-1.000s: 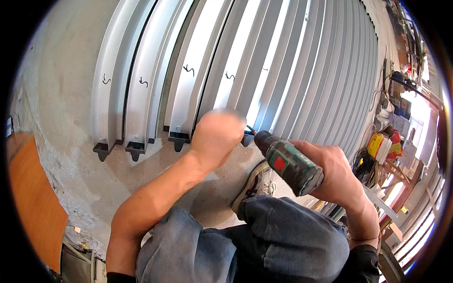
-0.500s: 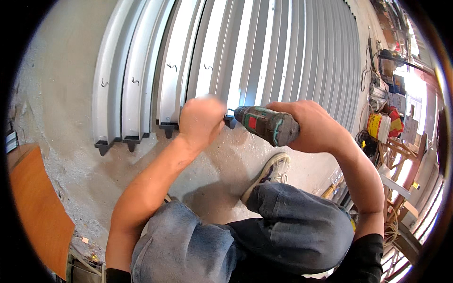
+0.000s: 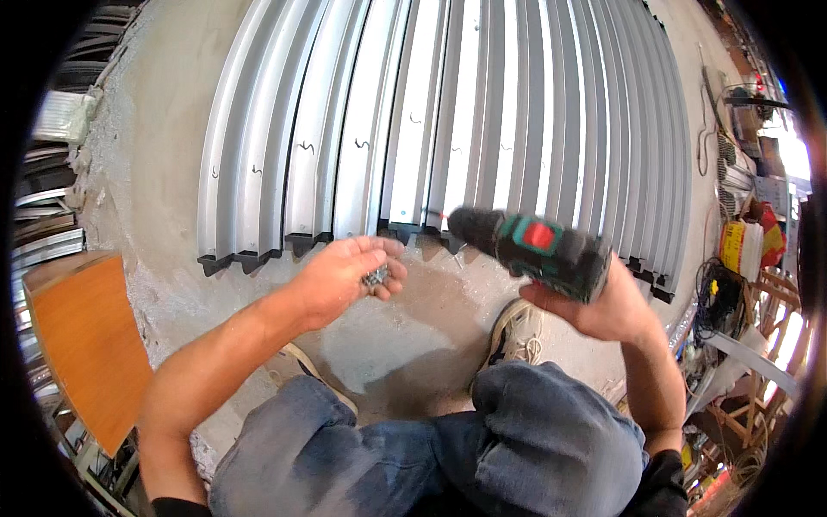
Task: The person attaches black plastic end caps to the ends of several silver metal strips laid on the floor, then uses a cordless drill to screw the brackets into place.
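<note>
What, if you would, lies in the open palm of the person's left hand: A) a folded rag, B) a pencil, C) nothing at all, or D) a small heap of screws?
D: the left hand is cupped palm up, with a little cluster of small metal screws lying in it, while the right hand grips the green cordless drill.

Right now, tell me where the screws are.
In the head view, the screws lie in the cupped palm of the left hand, left of the drill held in the right hand, just below the ends of the metal profiles.
</note>
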A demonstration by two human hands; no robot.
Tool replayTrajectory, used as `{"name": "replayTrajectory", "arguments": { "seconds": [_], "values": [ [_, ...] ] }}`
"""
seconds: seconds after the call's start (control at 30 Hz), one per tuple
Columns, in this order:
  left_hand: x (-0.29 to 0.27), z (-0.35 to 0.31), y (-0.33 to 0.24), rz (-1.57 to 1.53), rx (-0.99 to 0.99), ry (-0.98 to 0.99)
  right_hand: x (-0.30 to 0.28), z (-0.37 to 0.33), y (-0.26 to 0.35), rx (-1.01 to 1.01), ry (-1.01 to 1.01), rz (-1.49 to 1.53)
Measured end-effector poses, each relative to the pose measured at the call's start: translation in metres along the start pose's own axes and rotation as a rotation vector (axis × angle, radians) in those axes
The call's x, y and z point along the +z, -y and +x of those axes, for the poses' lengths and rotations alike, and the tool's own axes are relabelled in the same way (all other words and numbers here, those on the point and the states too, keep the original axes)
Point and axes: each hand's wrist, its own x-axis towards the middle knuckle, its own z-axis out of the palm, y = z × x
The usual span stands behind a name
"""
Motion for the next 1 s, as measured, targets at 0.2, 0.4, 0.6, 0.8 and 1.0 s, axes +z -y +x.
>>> {"name": "replayTrajectory", "arguments": {
  "seconds": [0.2, 0.4, 0.6, 0.8, 1.0],
  "values": [
    [0.051, 0.025, -0.008, 0.205, -0.13, -0.034, 0.006, -0.053, -0.082, 0.118, 0.049, 0.342],
    [0.086, 0.065, 0.03, -0.084, 0.036, -0.1, -0.013, -0.066, -0.13, 0.129, 0.02, 0.477],
    [0.123, 0.071, 0.074, -0.482, 0.176, -0.258, -0.034, -0.053, -0.164, 0.063, 0.172, 0.393],
    [0.123, 0.076, 0.103, -0.753, 0.242, -0.163, -0.041, -0.04, -0.159, 0.062, 0.293, 0.416],
    [0.12, 0.079, 0.093, -0.619, 0.27, -0.032, -0.05, -0.044, -0.165, 0.079, 0.344, 0.367]
  ]
}}
